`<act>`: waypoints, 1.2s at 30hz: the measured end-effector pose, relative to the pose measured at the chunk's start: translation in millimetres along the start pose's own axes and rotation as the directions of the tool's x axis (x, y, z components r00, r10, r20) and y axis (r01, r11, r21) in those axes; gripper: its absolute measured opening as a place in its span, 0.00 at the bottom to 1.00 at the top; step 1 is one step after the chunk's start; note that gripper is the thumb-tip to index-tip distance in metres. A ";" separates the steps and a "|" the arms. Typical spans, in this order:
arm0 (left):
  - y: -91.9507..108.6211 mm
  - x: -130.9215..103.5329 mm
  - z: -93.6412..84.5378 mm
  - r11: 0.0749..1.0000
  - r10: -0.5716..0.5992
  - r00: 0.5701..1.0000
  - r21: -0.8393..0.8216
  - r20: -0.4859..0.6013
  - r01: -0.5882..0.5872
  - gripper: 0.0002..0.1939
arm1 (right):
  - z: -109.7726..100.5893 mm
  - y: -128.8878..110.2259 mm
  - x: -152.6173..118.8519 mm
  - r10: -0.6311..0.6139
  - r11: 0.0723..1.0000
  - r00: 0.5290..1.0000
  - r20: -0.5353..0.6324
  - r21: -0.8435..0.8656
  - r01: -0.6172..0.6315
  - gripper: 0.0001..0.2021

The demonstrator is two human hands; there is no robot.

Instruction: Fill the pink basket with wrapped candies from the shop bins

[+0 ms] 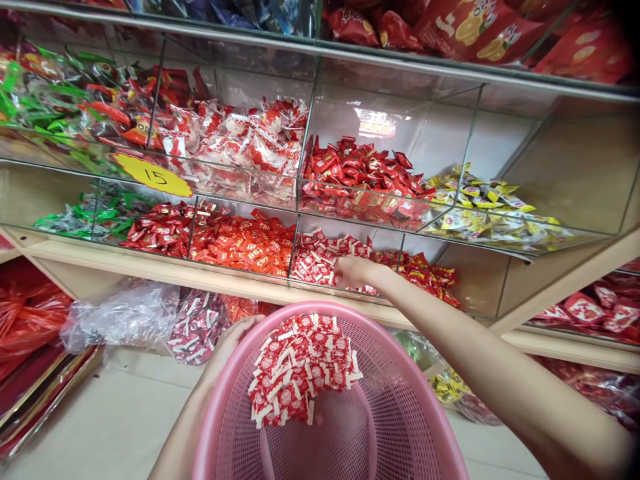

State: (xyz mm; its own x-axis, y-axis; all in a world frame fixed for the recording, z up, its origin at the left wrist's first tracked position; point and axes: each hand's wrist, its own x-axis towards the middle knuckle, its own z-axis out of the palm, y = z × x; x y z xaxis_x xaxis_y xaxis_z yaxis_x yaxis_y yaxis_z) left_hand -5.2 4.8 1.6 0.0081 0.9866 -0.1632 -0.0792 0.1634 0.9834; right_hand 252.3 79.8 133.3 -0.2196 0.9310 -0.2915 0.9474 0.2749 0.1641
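Along the front edge of the lower shelf (240,285), red-and-white packets (314,255) touched by right hand (353,271), fingers curled, grip unclear; more in pink basket (330,308), steadied by left hand (243,335), grip hidden. "15" read on yellow tag (154,175).

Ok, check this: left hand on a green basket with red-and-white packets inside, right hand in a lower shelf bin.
The colour is wrong: the head view shows a pink basket. The rest holds: left hand on it, red-and-white packets inside, right hand in a lower shelf bin.
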 end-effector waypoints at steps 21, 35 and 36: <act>-14.2 4.8 -6.1 1.000 0.018 0.999 -0.024 0.036 -0.017 0.18 | 9.6 25.3 -0.5 -0.203 0.979 0.968 -0.146 -0.060 0.196 0.11; -14.8 9.6 -6.3 0.997 -0.051 0.997 -0.054 0.063 0.054 0.17 | 16.2 43.9 -8.1 -0.194 0.981 0.976 -0.101 -0.049 0.190 0.10; -14.8 9.5 -6.7 0.998 -0.037 0.998 -0.049 0.054 0.040 0.17 | 15.4 43.4 -7.8 -0.209 0.978 0.971 -0.119 -0.027 0.207 0.11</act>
State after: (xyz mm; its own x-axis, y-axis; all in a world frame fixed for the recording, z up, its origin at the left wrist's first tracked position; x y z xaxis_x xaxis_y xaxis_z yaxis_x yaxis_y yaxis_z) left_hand -10.5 11.7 -15.0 0.0648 0.9787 -0.1949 -0.1273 0.2019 0.9711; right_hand 298.6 80.8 128.2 -0.4386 0.8750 -0.2050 0.8748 0.4679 0.1257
